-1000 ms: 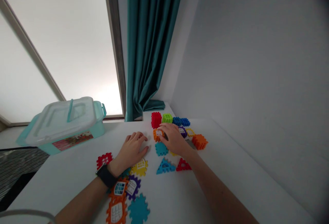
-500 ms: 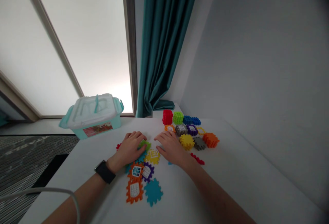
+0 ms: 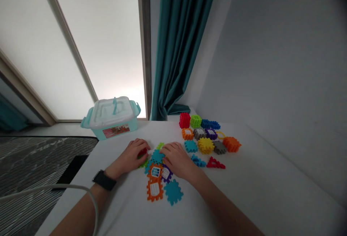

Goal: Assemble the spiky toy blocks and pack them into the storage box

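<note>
The notched tiles (image 3: 173, 192) in the near middle look like coloured plastic, smooth and fairly matt, on a smooth white tabletop (image 3: 244, 192). At far left, a plastic box (image 3: 129, 126) wears a cloudy, translucent lid (image 3: 104, 116); the far curtain (image 3: 184, 48) is softly lustrous cloth, the right-hand wall (image 3: 276, 66) smooth and matt.

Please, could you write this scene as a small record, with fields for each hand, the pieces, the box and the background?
Left grip: fingertips at a red plastic piece, partly hidden; firmness of hold unclear
Right grip: fingertips beside a turquoise toothed plastic piece
Nearest row: orange toothed plastic square with white panel, left of a plain turquoise toothed plastic square
Right group: includes a yellow toothed plastic block and a red triangular plastic piece
Box: mint-green plastic box, lid on
Background: teal fabric curtain
</note>
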A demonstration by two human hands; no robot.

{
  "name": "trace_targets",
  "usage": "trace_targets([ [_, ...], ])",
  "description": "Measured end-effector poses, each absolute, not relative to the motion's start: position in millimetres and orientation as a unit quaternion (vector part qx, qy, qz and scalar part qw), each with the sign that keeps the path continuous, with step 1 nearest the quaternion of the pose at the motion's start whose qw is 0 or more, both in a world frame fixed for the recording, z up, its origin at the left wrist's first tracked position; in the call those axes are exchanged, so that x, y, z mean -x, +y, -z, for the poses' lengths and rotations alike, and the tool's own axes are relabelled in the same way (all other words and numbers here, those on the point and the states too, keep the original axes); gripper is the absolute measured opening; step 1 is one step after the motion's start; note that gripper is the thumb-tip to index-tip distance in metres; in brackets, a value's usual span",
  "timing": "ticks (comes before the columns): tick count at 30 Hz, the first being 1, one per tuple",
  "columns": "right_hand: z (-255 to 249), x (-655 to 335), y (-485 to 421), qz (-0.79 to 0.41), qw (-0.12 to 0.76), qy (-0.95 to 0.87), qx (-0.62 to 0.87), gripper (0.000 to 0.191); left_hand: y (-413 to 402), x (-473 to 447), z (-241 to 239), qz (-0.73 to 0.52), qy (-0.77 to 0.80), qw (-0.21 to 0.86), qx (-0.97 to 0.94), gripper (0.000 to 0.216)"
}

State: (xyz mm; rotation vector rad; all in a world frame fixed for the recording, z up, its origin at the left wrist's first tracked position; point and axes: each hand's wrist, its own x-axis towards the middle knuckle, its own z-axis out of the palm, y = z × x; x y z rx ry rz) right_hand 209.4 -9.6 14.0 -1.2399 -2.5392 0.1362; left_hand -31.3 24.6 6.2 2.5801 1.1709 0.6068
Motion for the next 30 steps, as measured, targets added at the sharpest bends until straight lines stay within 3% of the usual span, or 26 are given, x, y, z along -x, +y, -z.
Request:
trace_targets([
  [7,0,-208,-24,-0.031,0.189,-0.882,0.431,0.022,23,34,-5,-0.193,0.371,0.138,-0.898,0.026],
  [14,-5,-212,-30,-0.099,0.239,-0.878,0.403,0.014,15,34,-19,-0.195,0.353,0.171,-0.899,0.022],
  [21,-1,-208,-33,-0.107,0.219,-0.881,0.407,0.03,1,31,-22,-0.165,0.337,0.181,-0.909,0.055],
  [30,1,-208,-31,-0.112,0.225,-0.879,0.406,0.022,4,28,-15,-0.17,0.335,0.167,-0.912,0.046],
])
